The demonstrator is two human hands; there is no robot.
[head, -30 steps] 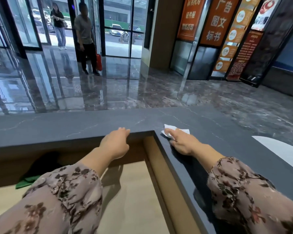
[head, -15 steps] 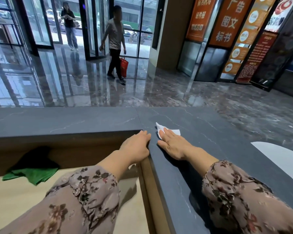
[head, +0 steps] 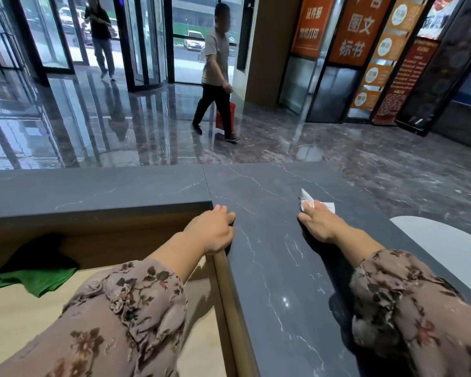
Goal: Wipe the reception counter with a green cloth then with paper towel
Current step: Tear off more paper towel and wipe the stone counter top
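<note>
Since half a sec ago the right hand [head: 320, 224] has slid the small crumpled white paper towel [head: 327, 205] rightward, away from the left hand [head: 212, 231], which was just beside it. Towel now at approx 1 o'clock on the dark grey veined stone tabletop [head: 269, 268], near the far edge. Right hand's fingers lie flat on it, pressing; only its corners show. Left hand rests relaxed on the tabletop's inner corner at 12 o'clock, holding nothing. Folded green cloth [head: 36, 278] lies at 9 o'clock on the lower beige desk [head: 25, 322], well apart.

Risks, imo: towel's small & held by pressure only, so it could bunch or slip out, poss. off the far edge. Floral sleeve [head: 419, 308] hangs low over the stone & may smear it. Narrow strokes could leave unwiped strips.
</note>
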